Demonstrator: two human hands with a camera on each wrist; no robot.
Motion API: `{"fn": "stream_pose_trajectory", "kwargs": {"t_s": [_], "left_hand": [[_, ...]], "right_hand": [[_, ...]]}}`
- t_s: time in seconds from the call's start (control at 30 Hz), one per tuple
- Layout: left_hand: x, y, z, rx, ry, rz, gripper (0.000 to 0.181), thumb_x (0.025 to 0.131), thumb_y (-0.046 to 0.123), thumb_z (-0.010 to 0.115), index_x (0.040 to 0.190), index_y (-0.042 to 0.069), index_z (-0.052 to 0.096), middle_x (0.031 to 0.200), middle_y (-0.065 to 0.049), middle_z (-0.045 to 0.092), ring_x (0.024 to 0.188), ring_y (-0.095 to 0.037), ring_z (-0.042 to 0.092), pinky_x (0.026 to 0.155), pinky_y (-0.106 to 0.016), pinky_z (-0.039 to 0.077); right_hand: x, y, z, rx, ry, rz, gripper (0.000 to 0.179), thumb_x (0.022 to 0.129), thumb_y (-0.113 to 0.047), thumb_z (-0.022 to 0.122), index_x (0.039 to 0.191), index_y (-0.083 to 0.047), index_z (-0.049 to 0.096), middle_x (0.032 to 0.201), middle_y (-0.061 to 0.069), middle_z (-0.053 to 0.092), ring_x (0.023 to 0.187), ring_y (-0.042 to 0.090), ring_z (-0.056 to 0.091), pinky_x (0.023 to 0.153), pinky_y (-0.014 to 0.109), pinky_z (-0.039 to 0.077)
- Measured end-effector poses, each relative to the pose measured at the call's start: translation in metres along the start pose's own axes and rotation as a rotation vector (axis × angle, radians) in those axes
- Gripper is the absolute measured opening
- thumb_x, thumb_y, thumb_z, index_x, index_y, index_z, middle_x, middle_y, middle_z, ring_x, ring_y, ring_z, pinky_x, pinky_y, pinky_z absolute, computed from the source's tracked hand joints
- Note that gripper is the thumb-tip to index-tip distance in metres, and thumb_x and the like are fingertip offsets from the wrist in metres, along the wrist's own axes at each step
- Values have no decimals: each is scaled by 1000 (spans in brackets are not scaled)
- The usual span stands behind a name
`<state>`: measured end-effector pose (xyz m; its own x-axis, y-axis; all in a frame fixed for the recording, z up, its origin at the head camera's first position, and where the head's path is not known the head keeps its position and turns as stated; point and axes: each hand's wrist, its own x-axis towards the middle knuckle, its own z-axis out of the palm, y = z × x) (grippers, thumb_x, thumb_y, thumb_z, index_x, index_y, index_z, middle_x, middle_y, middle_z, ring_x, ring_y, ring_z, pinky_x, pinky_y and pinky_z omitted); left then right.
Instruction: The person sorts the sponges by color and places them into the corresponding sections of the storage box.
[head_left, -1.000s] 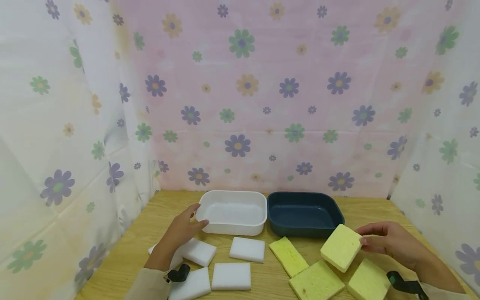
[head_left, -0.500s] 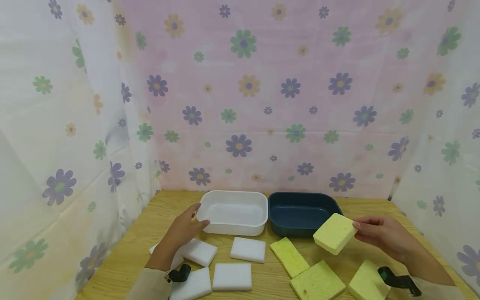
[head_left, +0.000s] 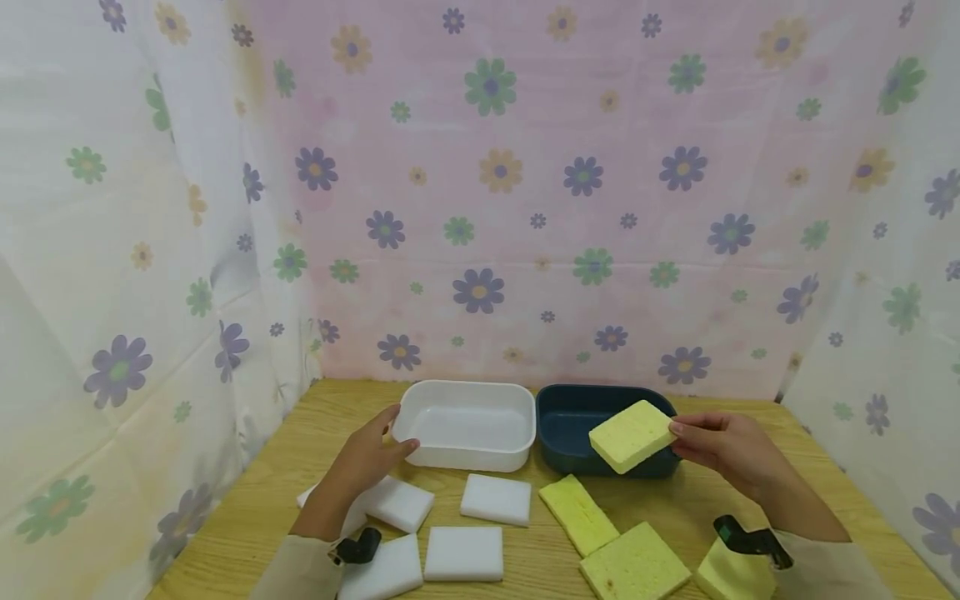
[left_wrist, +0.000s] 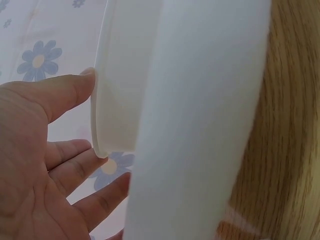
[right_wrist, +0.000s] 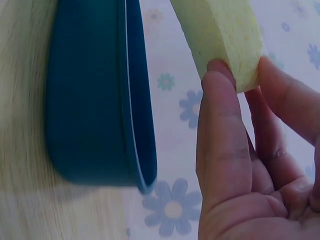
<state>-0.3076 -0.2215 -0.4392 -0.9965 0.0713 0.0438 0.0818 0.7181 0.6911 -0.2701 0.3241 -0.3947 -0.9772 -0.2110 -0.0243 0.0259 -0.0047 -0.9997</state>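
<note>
My right hand (head_left: pixel 731 450) pinches a yellow sponge (head_left: pixel 632 436) by its right end between thumb and fingertips. The sponge is tilted above the front right part of the dark blue container (head_left: pixel 555 454); in the right wrist view it is apart from the container's rim. My left hand (head_left: pixel 367 454) rests against the left end of the white container (head_left: pixel 468 458), thumb and fingers spread and fairly straight. In the left wrist view the thumb and fingertips touch its rim (left_wrist: pixel 95 115). A white sponge (left_wrist: pixel 195 120) fills the middle of that view.
Several white sponges (head_left: pixel 465 554) lie in front of the white container, some partly behind my left forearm. Flat yellow sponges (head_left: pixel 634 567) lie in front of the blue container, one partly under my right wrist. Flowered cloth (head_left: pixel 525 208) surrounds the wooden table (head_left: pixel 330 400).
My right hand has carried the yellow sponge left and up, from over the other yellow sponges to over the blue container. My left hand has stayed at the white container.
</note>
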Motion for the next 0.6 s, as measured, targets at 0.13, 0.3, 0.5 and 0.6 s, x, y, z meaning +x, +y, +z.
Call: {"fn": "stream_pose_trajectory", "kwargs": {"t_s": [0.13,0.3,0.5,0.6], "left_hand": [[0,0,-1,4,-1,4,85,98,45,70,164,12,29,162,-22,40,145,-47,43,109,-64,44],[-5,-2,-4,29,-1,2,84,98,44,70,164,10,30,162,-24,40,144,-48,43,109,-66,43],[-5,-2,-1,50,-2,22,82,99,47,68,163,10,33,160,-25,41,145,-50,42,111,-68,39],[-1,-2,1,50,-1,43,82,99,48,67,162,10,33,162,-23,40,146,-49,41,113,-68,37]], "right_hand": [[6,-3,12,-11,25,-2,17,101,-11,68,117,-4,72,108,0,70,100,16,74,91,30,60],[14,-2,29,-38,34,1,24,100,-17,71,119,-4,68,111,1,66,103,17,73,93,31,60],[23,-3,41,-71,49,-6,35,100,-18,71,127,1,61,116,3,64,104,16,73,94,33,60],[26,-7,47,-81,68,1,45,100,-19,71,134,5,56,120,5,63,105,15,72,94,33,60]]}}
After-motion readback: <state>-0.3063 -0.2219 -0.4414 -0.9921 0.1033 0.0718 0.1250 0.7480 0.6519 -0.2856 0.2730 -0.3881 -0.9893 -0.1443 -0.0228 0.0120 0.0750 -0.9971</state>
